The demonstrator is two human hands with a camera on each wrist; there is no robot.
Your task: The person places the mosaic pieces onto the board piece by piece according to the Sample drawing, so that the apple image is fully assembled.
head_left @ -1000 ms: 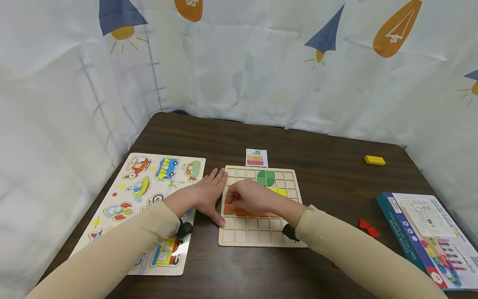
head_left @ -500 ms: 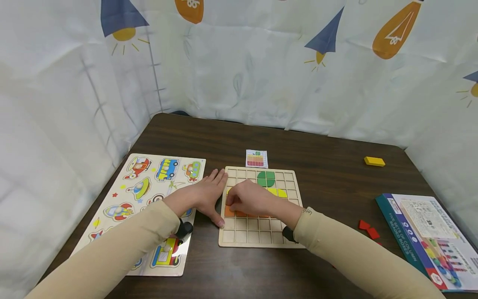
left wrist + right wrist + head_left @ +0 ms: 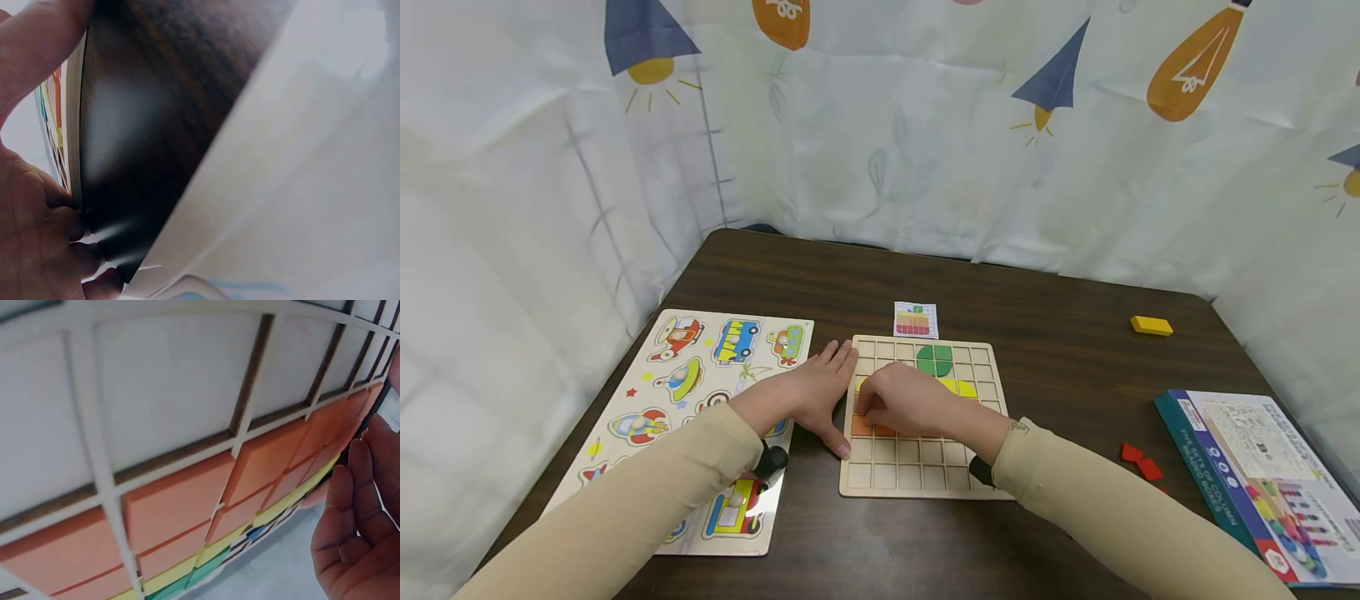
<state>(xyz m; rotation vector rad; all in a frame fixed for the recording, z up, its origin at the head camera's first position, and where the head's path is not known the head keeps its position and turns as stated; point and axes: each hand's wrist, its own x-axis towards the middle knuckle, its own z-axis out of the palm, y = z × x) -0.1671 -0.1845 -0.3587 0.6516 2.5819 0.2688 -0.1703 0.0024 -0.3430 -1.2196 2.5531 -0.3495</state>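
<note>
Fingers spread, my left hand (image 3: 822, 396) rests along the left edge of the wooden grid board (image 3: 917, 477). In the left wrist view its thumb (image 3: 37, 44) lies beside the board's edge. My right hand (image 3: 908, 400) is bent over the board, its fingers curled down at the left end of the orange square tiles (image 3: 862, 426). Two orange rows show in the right wrist view, where the right hand (image 3: 356, 531) sits at their far end; whether a tile is between its fingertips is hidden. Yellow tiles (image 3: 967, 389) and rounded green tiles (image 3: 934, 360) fill cells farther up.
A small pattern card (image 3: 915, 320) lies behind the board. The vehicle peg puzzle (image 3: 647, 375) is under the left forearm. To the right are red tiles (image 3: 1148, 468), a yellow block (image 3: 1152, 326) and a boxed set (image 3: 1262, 475).
Right-hand fingers shift only slightly at the same spot on the board. The left hand stays in place. The head view tilts up a little.
</note>
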